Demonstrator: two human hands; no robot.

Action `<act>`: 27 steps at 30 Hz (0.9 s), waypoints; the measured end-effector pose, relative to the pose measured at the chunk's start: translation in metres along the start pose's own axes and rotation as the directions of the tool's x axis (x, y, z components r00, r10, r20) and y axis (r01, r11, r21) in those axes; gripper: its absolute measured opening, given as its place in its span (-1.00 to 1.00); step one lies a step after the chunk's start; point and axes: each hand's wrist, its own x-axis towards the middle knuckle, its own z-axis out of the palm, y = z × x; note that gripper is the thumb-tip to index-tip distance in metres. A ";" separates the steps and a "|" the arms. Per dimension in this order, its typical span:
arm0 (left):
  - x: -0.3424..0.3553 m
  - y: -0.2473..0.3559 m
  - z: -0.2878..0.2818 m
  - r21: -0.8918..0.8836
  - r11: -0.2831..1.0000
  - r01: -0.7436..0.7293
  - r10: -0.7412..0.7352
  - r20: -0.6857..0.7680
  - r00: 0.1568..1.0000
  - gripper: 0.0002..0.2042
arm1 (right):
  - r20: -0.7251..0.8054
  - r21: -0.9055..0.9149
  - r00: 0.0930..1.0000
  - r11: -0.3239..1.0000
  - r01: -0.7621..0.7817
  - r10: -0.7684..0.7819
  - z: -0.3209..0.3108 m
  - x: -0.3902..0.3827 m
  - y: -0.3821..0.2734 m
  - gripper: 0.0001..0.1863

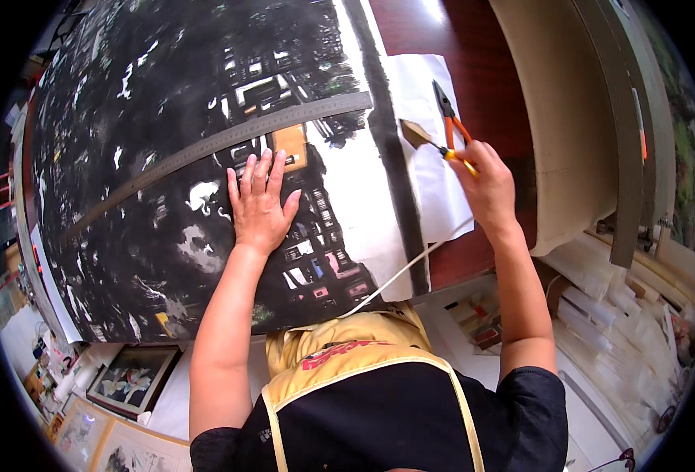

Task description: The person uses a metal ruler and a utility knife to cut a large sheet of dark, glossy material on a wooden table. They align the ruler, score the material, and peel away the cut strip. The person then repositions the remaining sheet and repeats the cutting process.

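Observation:
My left hand (262, 203) lies flat with fingers apart on a large dark ink painting (158, 283) that has small white and coloured patches. Just beyond its fingertips are an orange-tan patch (291, 139) and a long metal ruler (206, 145) laid slantwise across the painting. My right hand (485, 182) is closed on the yellow-and-black handle of a pointed flat-bladed tool (416, 135), held over a white paper sheet (430, 204) at the painting's right. Orange-handled pliers (445, 102) lie on that sheet. A thin white cord (394, 278) runs from near the sheet toward my waist.
The dark red table (458, 266) shows beside the painting. At the right are a beige board (567, 118) and long strips (625, 197), with rolled material (587, 315) below. A framed picture (131, 377) and pale artwork sheets (139, 452) sit at the lower left.

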 end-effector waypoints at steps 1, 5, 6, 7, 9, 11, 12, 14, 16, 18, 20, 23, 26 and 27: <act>0.000 0.001 -0.001 -0.001 1.000 -0.001 0.001 0.008 1.000 -0.27 | -0.015 0.070 0.999 0.997 -0.041 0.042 -0.011 -0.012 0.010 -0.82; -0.001 0.000 -0.001 0.007 1.000 -0.005 0.004 0.026 1.000 -0.28 | -0.056 0.155 0.978 0.969 -0.192 0.202 -0.063 -0.077 0.031 -0.87; 0.000 0.001 -0.001 0.009 1.000 -0.007 0.007 0.028 1.000 -0.28 | -0.078 0.139 0.975 0.971 -0.194 0.206 -0.075 -0.096 0.041 -0.87; -0.001 0.000 -0.001 0.014 1.000 -0.006 0.005 0.030 1.000 -0.28 | -0.101 0.104 0.971 0.973 -0.208 0.219 -0.085 -0.113 0.050 -0.87; -0.002 -0.003 0.004 0.024 1.000 -0.013 0.012 0.017 1.000 -0.27 | -0.144 -0.042 0.964 0.971 -0.234 0.226 -0.105 -0.141 0.058 -0.87; -0.002 -0.003 0.005 0.024 1.000 -0.019 0.018 0.014 1.000 -0.27 | -0.176 -0.219 0.943 0.923 -0.316 0.281 -0.114 -0.161 0.063 -0.87; -0.002 -0.003 0.004 0.024 1.000 -0.018 0.017 0.012 1.000 -0.28 | -0.196 -0.288 0.930 0.889 -0.357 0.311 -0.115 -0.167 0.066 -0.87; -0.001 -0.002 0.004 0.016 0.999 -0.029 0.029 0.014 0.999 -0.28 | -0.275 -0.197 0.922 0.923 -0.332 0.273 -0.102 -0.175 0.079 -0.87; -0.002 0.001 0.003 0.013 1.000 -0.020 0.020 0.014 1.000 -0.29 | -0.313 -0.026 0.894 0.938 -0.345 0.320 -0.079 -0.174 0.094 -0.85; -0.005 0.009 0.000 -0.017 0.999 -0.033 0.033 0.033 0.999 -0.30 | -0.336 0.127 0.861 0.925 -0.359 0.381 -0.052 -0.162 0.097 -0.83; -0.015 0.020 -0.009 -0.074 0.997 -0.034 0.037 0.048 0.998 -0.33 | -0.349 0.219 0.868 0.932 -0.290 0.352 -0.025 -0.150 0.103 -0.80; -0.038 0.032 -0.023 -0.167 0.986 -0.029 0.043 0.078 0.996 -0.32 | -0.232 0.289 0.834 0.854 -0.433 0.501 -0.011 -0.142 0.100 -0.76; -0.068 0.030 -0.037 -0.273 0.962 0.012 -0.001 0.040 0.999 -0.32 | -0.245 0.071 0.895 0.927 -0.368 0.374 -0.001 -0.150 0.128 -0.66; -0.082 0.024 -0.041 -0.307 0.950 0.053 -0.047 0.025 0.999 -0.32 | -0.229 -0.152 0.914 0.915 -0.375 0.336 -0.006 -0.148 0.128 -0.60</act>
